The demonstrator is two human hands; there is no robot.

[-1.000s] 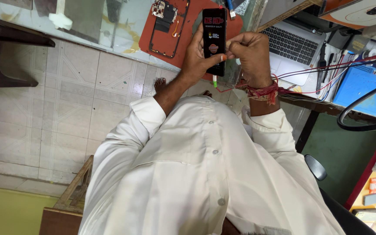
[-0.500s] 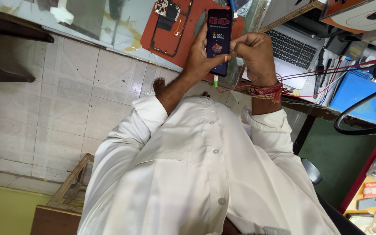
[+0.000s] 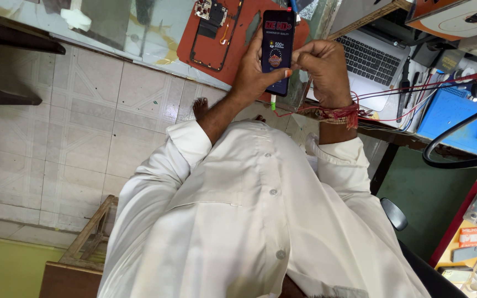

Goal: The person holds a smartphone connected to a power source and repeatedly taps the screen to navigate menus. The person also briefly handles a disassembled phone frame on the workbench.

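Overhead, head camera view: person in white shirt seated at desk [image 3: 155,52]. Left hand [image 3: 255,69] wraps smartphone [image 3: 277,49] from left side, fingers curled behind it, thumb tip on right lower edge. Right hand [image 3: 321,69] touches phone's right edge, fingers bent closed, pinching near that edge. Phone upright, held above orange mat [image 3: 200,52], dark body, lit screen with red and white graphics, green-tipped cable [image 3: 273,101] at bottom. Laptop [image 3: 368,60] right of hands. Versus half second earlier: screen graphics differ, grip unchanged.
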